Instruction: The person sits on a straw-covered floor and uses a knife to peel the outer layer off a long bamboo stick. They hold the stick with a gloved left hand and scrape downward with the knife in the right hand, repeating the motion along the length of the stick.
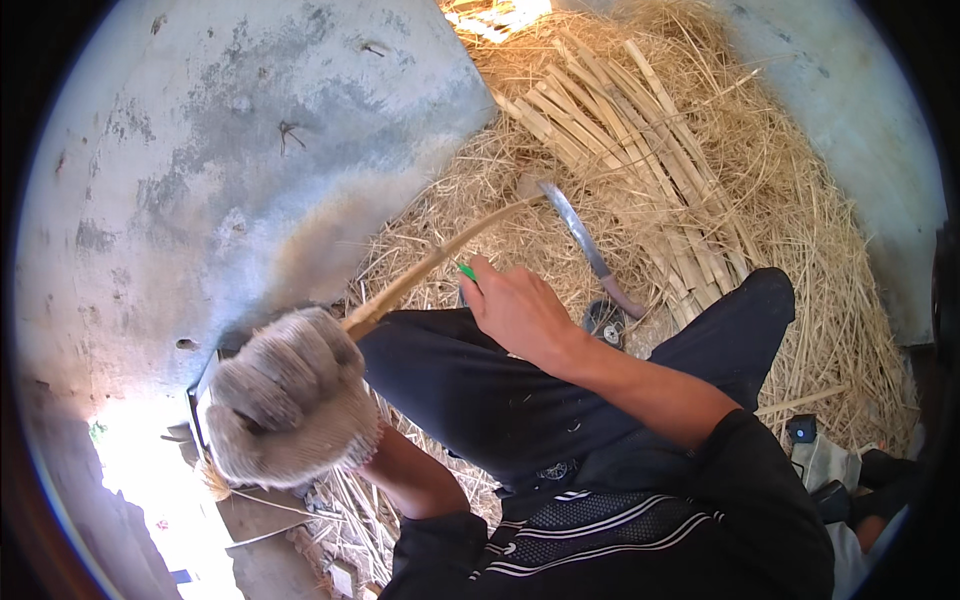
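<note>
My left hand (292, 395), in a grey knit work glove, is closed in a fist around one end of a long split bamboo strip (432, 260). The strip slants up and away to the right. My bare right hand (525, 312) is closed beside the strip's near side, over my dark trouser leg. A small green tip (467, 271) sticks out by its thumb; the rest of that thing is hidden in the hand. Beyond this hand, a curved blade (575, 225) with a brownish handle (624, 298) lies on the straw, close to the strip's far end.
A bundle of split strips (645, 150) lies on loose straw (810, 250) at the far right. A weathered grey wall (230, 160) stands close on my left, and another pale wall (850, 110) on the right. Part of another person (875, 490) shows at the lower right.
</note>
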The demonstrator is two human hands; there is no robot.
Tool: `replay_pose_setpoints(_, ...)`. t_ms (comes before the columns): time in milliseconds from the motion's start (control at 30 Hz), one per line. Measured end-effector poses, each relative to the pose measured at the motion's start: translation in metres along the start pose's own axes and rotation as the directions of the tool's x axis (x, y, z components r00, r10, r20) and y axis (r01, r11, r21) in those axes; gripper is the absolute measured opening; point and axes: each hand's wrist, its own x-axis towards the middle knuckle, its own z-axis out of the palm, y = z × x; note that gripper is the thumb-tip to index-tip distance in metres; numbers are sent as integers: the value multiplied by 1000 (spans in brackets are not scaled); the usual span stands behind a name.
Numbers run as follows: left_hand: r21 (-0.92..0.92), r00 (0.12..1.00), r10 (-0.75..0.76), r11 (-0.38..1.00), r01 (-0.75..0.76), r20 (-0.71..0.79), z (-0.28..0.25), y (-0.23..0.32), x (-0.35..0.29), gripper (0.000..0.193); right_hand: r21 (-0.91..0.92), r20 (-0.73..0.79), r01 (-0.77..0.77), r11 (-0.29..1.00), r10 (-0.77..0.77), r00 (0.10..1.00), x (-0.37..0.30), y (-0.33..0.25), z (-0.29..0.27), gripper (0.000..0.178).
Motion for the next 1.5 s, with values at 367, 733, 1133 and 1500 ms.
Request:
replay_pose_setpoints(367, 54, 970, 40, 998, -27, -240, -10, 0, -1, 40, -10, 28, 17, 1000, -17, 999, 2, -3, 9, 27)
replay_pose_setpoints(733, 66, 964, -54, 995, 74, -259, -2, 6, 1, 38, -99, -110, 72, 993, -83, 990, 3, 23, 21, 23)
replay_pose_setpoints(1133, 18, 998, -33, 999, 34, -48, 2, -2, 5, 42, -300, 42, -454, 839, 486, 873, -23, 198, 31, 37)
replay_pose_setpoints(1500, 91, 943, -84, 989, 120, -322, -5, -5, 14, 52, 104, -56, 226, 969, -221, 974, -4, -2, -7, 28)
